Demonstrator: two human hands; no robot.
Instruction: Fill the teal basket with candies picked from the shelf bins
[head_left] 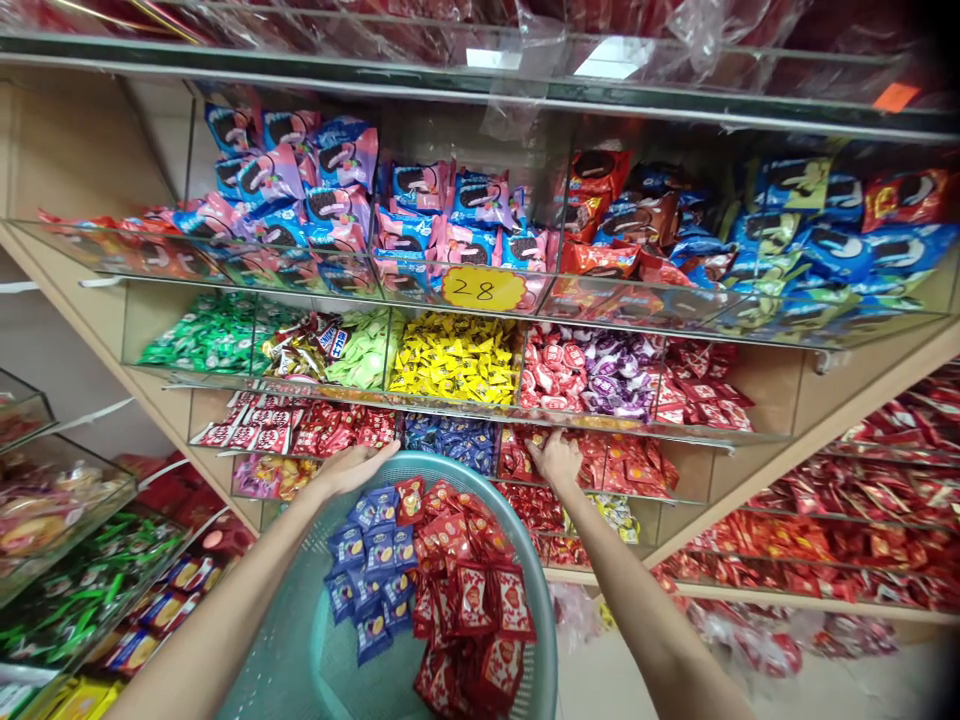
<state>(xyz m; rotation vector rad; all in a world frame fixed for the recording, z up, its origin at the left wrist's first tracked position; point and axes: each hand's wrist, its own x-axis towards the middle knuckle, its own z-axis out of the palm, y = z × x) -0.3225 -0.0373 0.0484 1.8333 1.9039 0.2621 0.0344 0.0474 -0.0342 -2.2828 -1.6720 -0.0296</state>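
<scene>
My left hand (354, 470) is stretched out flat over the far left rim of a teal plastic basket (546, 610), its fingertips beside the red packets (341, 430) on a low shelf. Nothing shows in it. My right hand (559, 460) reaches past the basket to the same shelf, fingers apart over dark red packets (516, 455); its fingertips are partly hidden among them. Between the hands lies a compartment of blue packets (450, 437). Inside the basket, blue packets (371, 570) sit on the left and red packets (472, 590) on the right.
Shelves above hold yellow candies (457, 360), green candies (206, 335) and pink and blue cookie packs (345, 165) behind clear dividers. A yellow price tag (484, 290) reads 28. More racks of red packets (892, 430) stand at right, and trays of green packets (75, 590) at left.
</scene>
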